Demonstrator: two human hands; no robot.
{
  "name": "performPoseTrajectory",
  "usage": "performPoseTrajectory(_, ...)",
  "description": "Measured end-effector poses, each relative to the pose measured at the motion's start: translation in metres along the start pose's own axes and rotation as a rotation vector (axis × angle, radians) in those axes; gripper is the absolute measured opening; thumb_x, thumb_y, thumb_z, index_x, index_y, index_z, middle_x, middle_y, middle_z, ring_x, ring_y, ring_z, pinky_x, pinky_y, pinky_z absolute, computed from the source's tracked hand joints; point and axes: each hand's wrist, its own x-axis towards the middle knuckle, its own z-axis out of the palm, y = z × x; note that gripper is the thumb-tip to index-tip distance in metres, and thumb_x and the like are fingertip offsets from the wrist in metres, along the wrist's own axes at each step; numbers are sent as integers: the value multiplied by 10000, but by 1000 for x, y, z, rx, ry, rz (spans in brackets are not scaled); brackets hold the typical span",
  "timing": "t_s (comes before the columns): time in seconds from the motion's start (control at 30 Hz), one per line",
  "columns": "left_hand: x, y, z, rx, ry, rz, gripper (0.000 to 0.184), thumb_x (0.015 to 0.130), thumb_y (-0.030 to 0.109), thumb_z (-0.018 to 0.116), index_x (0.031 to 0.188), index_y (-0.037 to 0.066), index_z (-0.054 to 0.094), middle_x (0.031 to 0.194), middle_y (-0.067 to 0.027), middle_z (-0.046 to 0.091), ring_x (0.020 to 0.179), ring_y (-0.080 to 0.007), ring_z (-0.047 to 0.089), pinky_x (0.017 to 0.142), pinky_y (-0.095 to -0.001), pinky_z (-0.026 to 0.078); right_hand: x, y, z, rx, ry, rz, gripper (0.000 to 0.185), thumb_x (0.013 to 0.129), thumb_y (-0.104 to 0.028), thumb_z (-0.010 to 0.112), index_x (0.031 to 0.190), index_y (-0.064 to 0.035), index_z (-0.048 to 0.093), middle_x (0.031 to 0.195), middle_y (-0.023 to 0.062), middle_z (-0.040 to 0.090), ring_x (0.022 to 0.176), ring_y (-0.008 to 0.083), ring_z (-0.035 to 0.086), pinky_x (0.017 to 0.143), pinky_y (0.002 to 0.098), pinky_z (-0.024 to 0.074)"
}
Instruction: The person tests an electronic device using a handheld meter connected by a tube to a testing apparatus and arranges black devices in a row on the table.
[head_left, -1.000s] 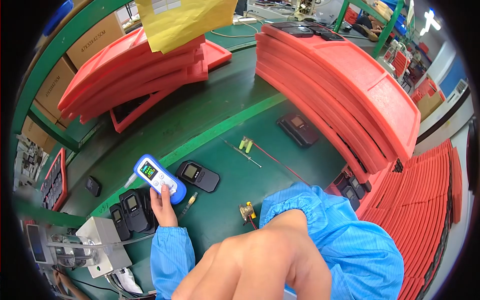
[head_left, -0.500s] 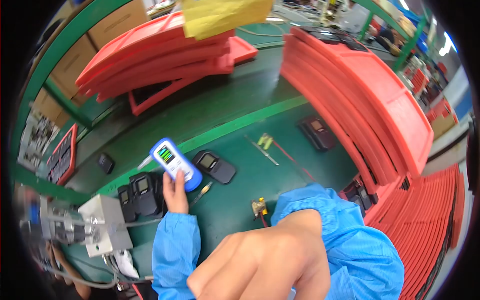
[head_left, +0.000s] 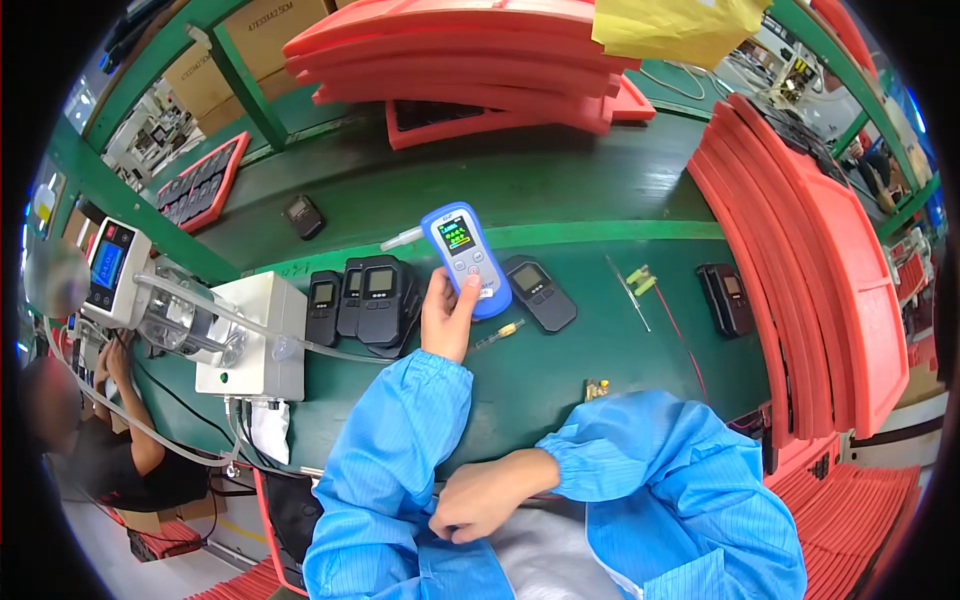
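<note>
My left hand (head_left: 449, 315) holds the blue and white handheld meter (head_left: 466, 262), whose screen is lit and whose clear mouthpiece (head_left: 403, 239) points left. The thumb lies on its buttons. Right of the meter is a black device (head_left: 541, 293); to the left, several more black devices (head_left: 380, 298) stand close together. A small tube with a yellow part (head_left: 500, 334) lies below the meter. My right hand (head_left: 485, 497) is low in front of my body by the left sleeve, fingers curled; what they hold, if anything, is hidden.
Red trays are stacked at the back (head_left: 470, 60) and right (head_left: 800, 270). A white box (head_left: 255, 335) with tubing and a jar stands left, near a co-worker (head_left: 125, 450). Green batteries (head_left: 641, 280), a thin rod and a dark device (head_left: 727, 300) lie on the right.
The view has swung left and lower. My right hand has moved from close before the camera down toward my body. My left hand still holds the meter.
</note>
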Motion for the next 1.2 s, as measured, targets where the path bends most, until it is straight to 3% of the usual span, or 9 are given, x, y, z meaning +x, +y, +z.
performPoseTrajectory(0.2,1,-1,1,-23,10,-1,285,928,235,616,1107,39,512,1050,-53,632,900,-96,594,644,-217,443,15,9,16,-93,51,62,199,863,-196,547,975,-38,591,844,137,652,763,335,621,636,429,477)
performPoseTrajectory(0.33,0,1,3,-46,36,-42,310,933,218,612,1146,12,522,1069,-74,629,969,-118,588,810,-254,467,11,13,1,184,219,-82,196,908,-206,538,1005,-47,599,842,116,655,731,276,633,622,385,479)
performPoseTrajectory(0.43,5,-6,0,-87,-10,14,310,903,200,653,1125,18,537,1051,-68,631,944,-122,597,813,-261,476,10,5,-18,362,148,119,213,944,-221,533,1053,-53,604,851,90,662,725,192,637,625,336,481)
performPoseTrajectory(0.57,5,-7,1,-56,-48,38,344,879,214,676,1126,15,543,989,-100,634,874,-150,620,806,-296,494,-4,-20,-76,200,383,109,214,937,-185,568,1096,-46,605,869,56,660,756,141,634,631,269,487)
performPoseTrajectory(0.7,45,-168,18,-583,225,323,330,882,201,678,1121,18,545,1047,-84,642,925,-145,604,831,-295,491,-2,-36,-138,210,876,166,205,941,-188,568,1026,-8,621,915,37,650,836,122,626,714,258,499)
performPoseTrajectory(0.83,45,-163,24,-546,212,304,328,884,201,675,1121,17,544,1044,-87,642,922,-146,605,828,-294,491,41,22,-200,-443,913,214,219,881,-179,595,1018,-8,616,953,116,634,852,226,631,728,339,513)
performPoseTrajectory(0.9,49,-149,-10,-516,195,293,327,885,200,673,1122,16,543,1043,-88,642,920,-147,606,826,-293,491,67,52,-226,-821,855,417,281,820,-196,604,1047,-32,627,1041,157,618,969,293,598,780,408,508)
performPoseTrajectory(0.97,65,-133,-50,-478,175,291,326,886,200,671,1122,15,542,1041,-90,642,918,-148,607,825,-292,491,93,71,-241,-968,665,809,325,786,-213,602,1070,-61,638,1096,151,605,1058,308,562,828,437,496)
performPoseTrajectory(1.2,41,-128,-29,-380,184,324,323,891,198,663,1124,12,540,1035,-95,641,912,-150,610,818,-289,491,139,133,-274,-984,665,900,400,767,-261,638,1111,-59,614,1145,158,585,1046,321,566,821,436,496)
